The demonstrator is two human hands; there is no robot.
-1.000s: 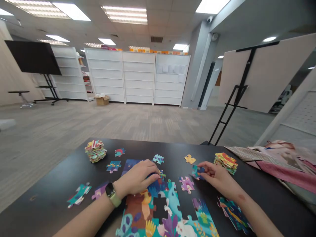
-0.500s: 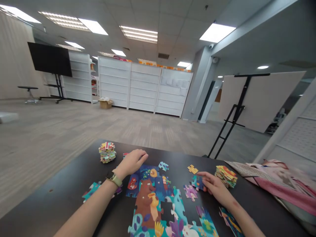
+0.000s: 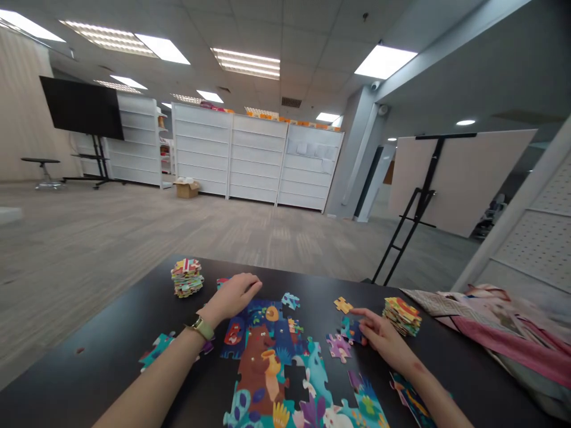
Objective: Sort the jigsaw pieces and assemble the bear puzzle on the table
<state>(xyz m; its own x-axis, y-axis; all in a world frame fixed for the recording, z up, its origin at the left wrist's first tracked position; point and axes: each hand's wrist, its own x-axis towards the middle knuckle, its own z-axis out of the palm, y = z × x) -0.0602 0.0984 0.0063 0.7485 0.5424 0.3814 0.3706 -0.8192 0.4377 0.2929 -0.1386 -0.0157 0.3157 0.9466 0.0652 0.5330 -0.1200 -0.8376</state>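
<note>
A partly joined jigsaw puzzle (image 3: pixel 256 368) with a brown bear lies on the dark table, with a gap right of the bear. My left hand (image 3: pixel 232 295), a watch on its wrist, rests palm down at the puzzle's upper left corner. Its fingers are stretched out and hold nothing visible. My right hand (image 3: pixel 379 331) is open, forefinger extended beside a yellow puzzle piece (image 3: pixel 343 305). Its lower fingers meet the edge of a dark blue puzzle piece (image 3: pixel 351 330); whether they press on it is unclear. Close by are a purple piece (image 3: pixel 339 347) and a light blue piece (image 3: pixel 291 301).
Stacks of puzzle pieces stand at the back left (image 3: pixel 187 277) and right (image 3: pixel 402 315). Teal pieces (image 3: pixel 157 351) lie beside my left forearm, and a dark piece (image 3: pixel 410 399) is partly under my right forearm. A pink patterned cloth (image 3: pixel 499 333) covers the table's right side.
The whole view has shifted slightly, moving everything a little to the left in the picture. Both hands keep nearly the same places over the table and pieces.
</note>
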